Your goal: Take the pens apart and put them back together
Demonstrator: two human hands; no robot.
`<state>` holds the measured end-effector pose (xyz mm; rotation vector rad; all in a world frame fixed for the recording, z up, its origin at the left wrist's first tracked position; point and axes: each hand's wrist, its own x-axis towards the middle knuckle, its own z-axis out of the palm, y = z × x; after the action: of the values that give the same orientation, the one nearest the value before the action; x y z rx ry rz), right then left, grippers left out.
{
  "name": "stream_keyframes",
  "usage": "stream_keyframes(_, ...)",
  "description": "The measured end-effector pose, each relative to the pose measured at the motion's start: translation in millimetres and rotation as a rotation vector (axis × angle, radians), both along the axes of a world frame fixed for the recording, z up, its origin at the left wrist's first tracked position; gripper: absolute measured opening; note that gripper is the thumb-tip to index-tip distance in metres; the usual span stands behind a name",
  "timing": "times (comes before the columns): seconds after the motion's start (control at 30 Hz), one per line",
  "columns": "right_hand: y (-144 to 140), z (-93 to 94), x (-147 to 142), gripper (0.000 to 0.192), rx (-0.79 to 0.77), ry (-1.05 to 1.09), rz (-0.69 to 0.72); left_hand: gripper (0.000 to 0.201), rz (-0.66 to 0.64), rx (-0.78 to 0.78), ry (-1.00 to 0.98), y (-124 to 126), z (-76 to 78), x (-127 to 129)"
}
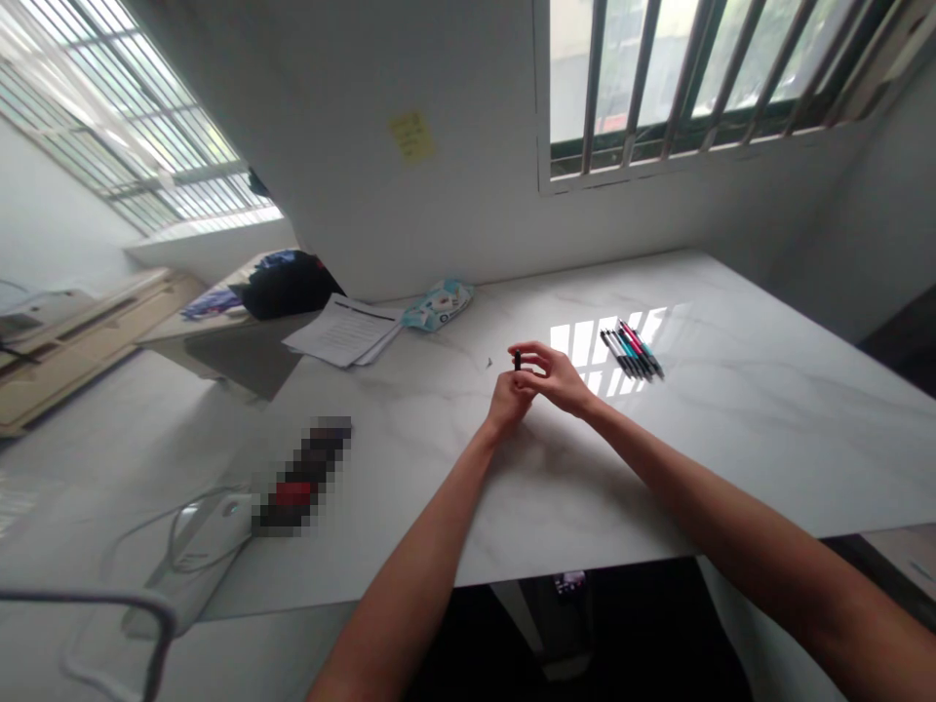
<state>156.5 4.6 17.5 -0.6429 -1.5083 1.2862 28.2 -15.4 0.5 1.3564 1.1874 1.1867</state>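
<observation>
My left hand (507, 400) is closed in a fist above the table, wrapped round a dark pen (518, 360). Only the black upper end of the pen sticks up out of the fist; the rest is hidden. My right hand (557, 378) meets the left from the right side, its fingers curled in round that black end. Whether every right fingertip touches the pen is too small to make out. Just left of the hands lies a tiny grey piece (489, 362). To their right, several pens (630, 351) lie side by side, with black, teal and pink barrels.
The white marbled table (746, 419) spans the view. Printed sheets (343, 330) and a light-blue packet (439, 305) lie along the back. A pixelated dark object (303, 478) and a white box with cables (212, 536) are at left. A yellow note (411, 136) hangs on the wall.
</observation>
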Motion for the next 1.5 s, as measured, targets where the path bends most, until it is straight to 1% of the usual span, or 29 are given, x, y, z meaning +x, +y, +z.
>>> stream_keyframes(0.1, -3, 0.8, -4, 0.042, 0.038, -0.013, -0.109, 0.028, -0.035, 0.036, -0.030, 1, 0.3, 1)
stream_keyframes(0.17, -5, 1.3, -5, 0.039, 0.025, -0.002, -0.125, 0.028, -0.030, 0.035, -0.046, 2, -0.3, 1)
stream_keyframes(0.23, -6, 1.0, -5, 0.039, 0.027, -0.003, -0.109, 0.026, -0.023, 0.031, -0.039, 4, -0.7, 1)
stream_keyframes(0.3, -6, -0.4, -5, 0.041, 0.061, -0.028, -0.119, 0.024, -0.031, 0.050, -0.017, 4, -0.6, 1)
stream_keyframes(0.4, -6, -1.9, -4, 0.040, 0.119, -0.085, -0.177, 0.025, -0.037, 0.115, 0.010, 3, 0.2, 1)
stream_keyframes(0.5, -7, 0.0, -3, 0.041, 0.120, -0.091, -0.146, 0.031, -0.022, 0.122, 0.021, 1, 0.3, 0)
stream_keyframes(0.6, -7, 2.3, -1, 0.047, 0.111, -0.077, -0.105, 0.029, -0.011, 0.098, 0.033, 2, -0.5, -1)
stream_keyframes(0.73, -5, 1.3, 1, 0.052, 0.081, -0.012, -0.158, 0.017, 0.005, 0.081, 0.056, 6, -1.1, -2)
stream_keyframes(0.8, -3, 1.0, 3, 0.051, 0.065, 0.006, -0.167, 0.015, 0.003, 0.080, 0.066, 7, -1.2, 0)
stream_keyframes(0.9, -3, 2.9, 6, 0.047, 0.060, -0.021, -0.177, 0.014, -0.004, 0.075, 0.066, 7, -1.4, 5)
stream_keyframes(0.97, -3, 4.9, 7, 0.044, 0.057, -0.032, -0.177, 0.016, 0.005, 0.068, 0.059, 7, -1.8, 8)
stream_keyframes(1.1, -3, 7.6, 8, 0.048, 0.086, -0.060, -0.170, 0.022, 0.014, 0.105, 0.095, 11, -2.9, 8)
stream_keyframes(1.23, -4, 10.1, 8, 0.042, 0.126, -0.094, -0.182, 0.031, -0.051, 0.162, 0.018, 12, -1.9, 7)
stream_keyframes(1.3, -5, 12.5, 8, 0.039, 0.130, -0.089, -0.161, 0.036, -0.061, 0.146, -0.021, 11, -0.3, 7)
stream_keyframes(1.37, -6, 14.9, 8, 0.040, 0.123, -0.081, -0.145, 0.038, -0.043, 0.109, -0.036, 10, 1.4, 7)
stream_keyframes(1.5, -5, 16.2, 9, 0.044, 0.099, -0.072, -0.101, 0.035, 0.002, 0.063, -0.027, 10, 2.8, 8)
